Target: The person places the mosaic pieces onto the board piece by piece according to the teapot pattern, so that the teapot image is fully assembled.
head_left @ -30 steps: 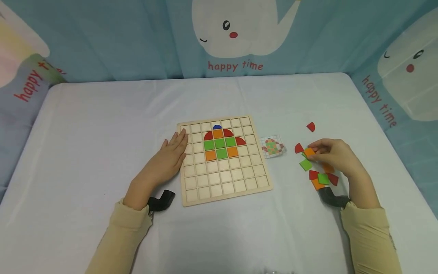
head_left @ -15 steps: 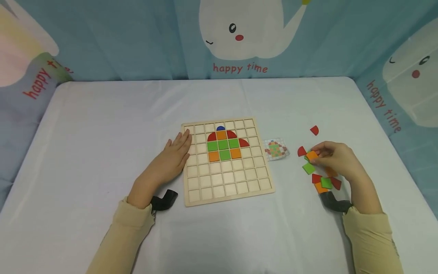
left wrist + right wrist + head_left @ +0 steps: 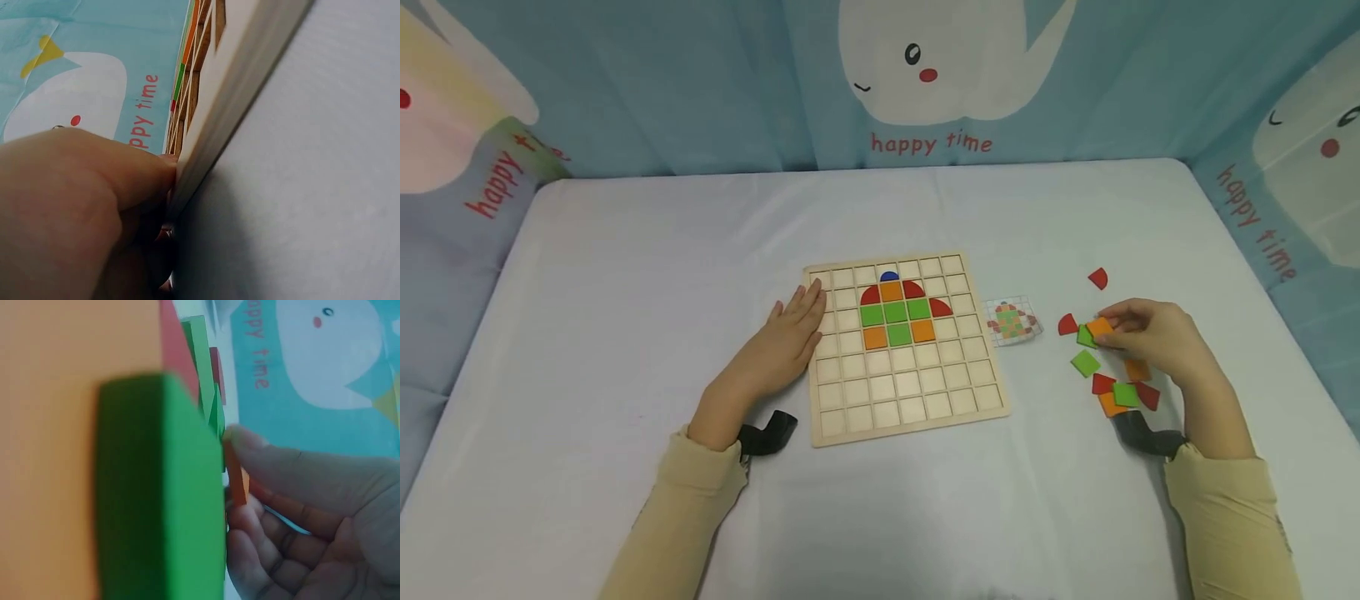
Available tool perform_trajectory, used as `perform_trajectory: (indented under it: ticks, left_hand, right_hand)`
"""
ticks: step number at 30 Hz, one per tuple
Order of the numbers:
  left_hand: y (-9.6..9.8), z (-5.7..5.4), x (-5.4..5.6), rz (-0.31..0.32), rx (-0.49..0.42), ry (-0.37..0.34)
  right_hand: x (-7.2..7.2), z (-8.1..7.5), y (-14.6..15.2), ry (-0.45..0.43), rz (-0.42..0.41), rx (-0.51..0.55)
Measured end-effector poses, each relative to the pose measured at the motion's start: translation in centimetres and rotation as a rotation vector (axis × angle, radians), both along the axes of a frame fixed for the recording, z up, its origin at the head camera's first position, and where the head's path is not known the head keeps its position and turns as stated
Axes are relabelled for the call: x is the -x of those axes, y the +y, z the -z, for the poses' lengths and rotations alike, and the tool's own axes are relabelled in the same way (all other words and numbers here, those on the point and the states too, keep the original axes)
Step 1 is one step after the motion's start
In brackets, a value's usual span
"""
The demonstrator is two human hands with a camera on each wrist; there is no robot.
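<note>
In the head view my left hand lies with straight fingers along the left edge of a wooden grid board. Its fingertips overlap the board's upper left border. Red, green, orange and blue tiles fill some cells in the board's upper middle. At the right, my right hand pinches an orange square tile between thumb and fingers; the right wrist view shows this orange tile edge-on. Just beneath it lies a green tile, partly covered.
Loose tiles lie around the right hand: a green square, a red quarter-circle, another red quarter-circle and several more by the wrist. A small pattern card sits against the board's right side. A printed curtain stands behind the table.
The whole head view has shifted, so everything appears slightly farther right. The orange tile stays in the right hand and has lifted off slightly, uncovering more of the green tile. The left hand keeps its place.
</note>
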State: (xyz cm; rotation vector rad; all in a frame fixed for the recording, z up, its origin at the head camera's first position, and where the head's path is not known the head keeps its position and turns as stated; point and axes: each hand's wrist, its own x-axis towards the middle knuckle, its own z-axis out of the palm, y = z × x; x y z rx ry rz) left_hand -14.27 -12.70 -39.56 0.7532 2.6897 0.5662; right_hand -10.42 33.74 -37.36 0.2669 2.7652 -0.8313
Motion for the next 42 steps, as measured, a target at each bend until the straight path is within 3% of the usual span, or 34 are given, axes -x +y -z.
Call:
perform_trajectory:
  ticks: [4,14,23,25,29,32,42]
  left_hand:
    - [0.2,0.1,-0.1,0.002,0.004,-0.005]
    - [-0.2,0.0,-0.1,-0.004,0.007,-0.007]
    - [0.1,0.0,0.1,-0.001,0.012,-0.007]
    - [0.1,0.0,0.1,0.001,0.013,-0.008]
    - [0.1,0.0,0.2,0.002,0.008,-0.006]
    - [0.1,0.0,0.2,0.001,0.007,-0.005]
    - [0.2,0.2,0.2,0.004,0.014,-0.01]
  right_hand:
    - [-0.1,0.1,0.1,0.001,0.047,-0.004]
    - [0.1,0.9,0.7,0.067,0.061,-0.004]
    - [0.8,3.9,2.9,0.089,-0.02,-0.001]
    - [0.7,3.5,2.4,0.073,-0.048,0.005]
    - [0.3,0.8,0.1,0.046,-0.081,0.008]
    - [0.1,-0.4,-0.8,0.027,-0.1,-0.024]
    - [0.0,-0.4,-1.1,0.045,-0.112,-0.047]
